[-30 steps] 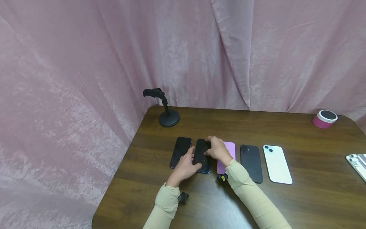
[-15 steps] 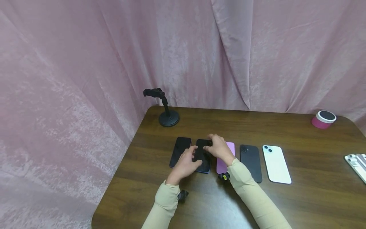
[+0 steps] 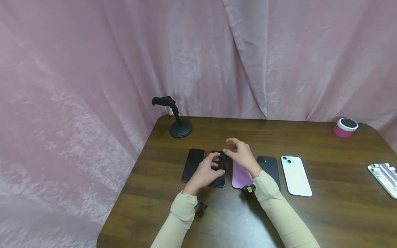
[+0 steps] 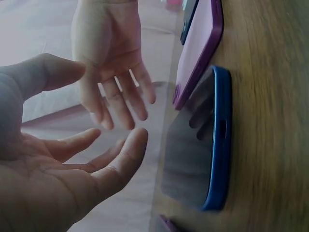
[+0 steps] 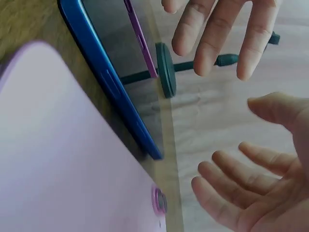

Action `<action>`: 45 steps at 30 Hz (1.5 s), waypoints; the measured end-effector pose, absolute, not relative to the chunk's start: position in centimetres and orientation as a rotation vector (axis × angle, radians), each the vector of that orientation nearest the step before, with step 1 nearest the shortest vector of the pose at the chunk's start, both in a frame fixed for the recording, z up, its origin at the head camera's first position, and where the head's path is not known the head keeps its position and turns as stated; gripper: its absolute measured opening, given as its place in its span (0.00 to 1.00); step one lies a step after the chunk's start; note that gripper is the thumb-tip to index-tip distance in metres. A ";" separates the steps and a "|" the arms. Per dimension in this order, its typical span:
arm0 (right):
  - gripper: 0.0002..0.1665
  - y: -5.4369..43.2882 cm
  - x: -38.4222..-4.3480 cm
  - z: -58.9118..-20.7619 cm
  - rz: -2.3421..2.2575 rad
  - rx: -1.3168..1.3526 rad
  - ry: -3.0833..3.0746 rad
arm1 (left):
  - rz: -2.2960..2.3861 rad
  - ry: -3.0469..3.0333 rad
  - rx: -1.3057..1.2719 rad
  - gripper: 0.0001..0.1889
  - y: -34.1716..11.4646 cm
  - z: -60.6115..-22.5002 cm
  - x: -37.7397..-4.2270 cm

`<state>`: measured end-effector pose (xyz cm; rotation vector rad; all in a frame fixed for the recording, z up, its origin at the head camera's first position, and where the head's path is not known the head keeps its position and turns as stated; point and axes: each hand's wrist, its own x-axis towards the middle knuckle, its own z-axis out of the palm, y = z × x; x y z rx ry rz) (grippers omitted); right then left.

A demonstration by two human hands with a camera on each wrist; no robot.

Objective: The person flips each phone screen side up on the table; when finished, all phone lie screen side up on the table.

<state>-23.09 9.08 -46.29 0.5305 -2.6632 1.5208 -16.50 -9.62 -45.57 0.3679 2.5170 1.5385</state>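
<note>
Both hands hover just above a blue-edged phone that lies screen up on the table. My left hand has its fingers loosely bent and spread, holding nothing; the left wrist view shows air between it and the phone's blue side. Over the top of a purple phone is my right hand, palm turned inward, fingers relaxed and nothing between them. The right wrist view shows the purple phone's back close by, apart from the fingers. Left of them lies another phone, its dark screen up.
A dark phone and a white phone lie back up to the right. Behind stands a black phone stand. A pink-and-white round container and a folded white stand-like item are at the far right.
Both hands have risen off the blue-edged phone, the right one moving back and to the right over the purple phone. The phones stay flat in their row. The head view has shifted slightly.
</note>
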 end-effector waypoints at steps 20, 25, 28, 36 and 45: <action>0.30 13.7 -23.3 -46.7 1.448 0.499 -2.743 | 1.384 2.456 0.588 0.44 -6.2 -46.9 -17.1; 0.31 14.6 -23.4 -47.0 1.396 0.508 -2.828 | 1.224 2.510 0.649 0.46 -5.5 -47.4 -17.2; 0.32 15.0 -23.4 -47.0 1.366 0.529 -2.874 | 1.156 2.526 0.687 0.46 -5.2 -47.5 -17.2; 0.35 15.4 -23.5 -46.8 1.307 0.584 -2.965 | 1.086 2.532 0.704 0.47 -4.5 -47.5 -17.2; 0.33 16.0 -23.3 -46.9 1.242 0.595 -3.052 | 0.976 2.550 0.653 0.48 -4.0 -47.4 -17.2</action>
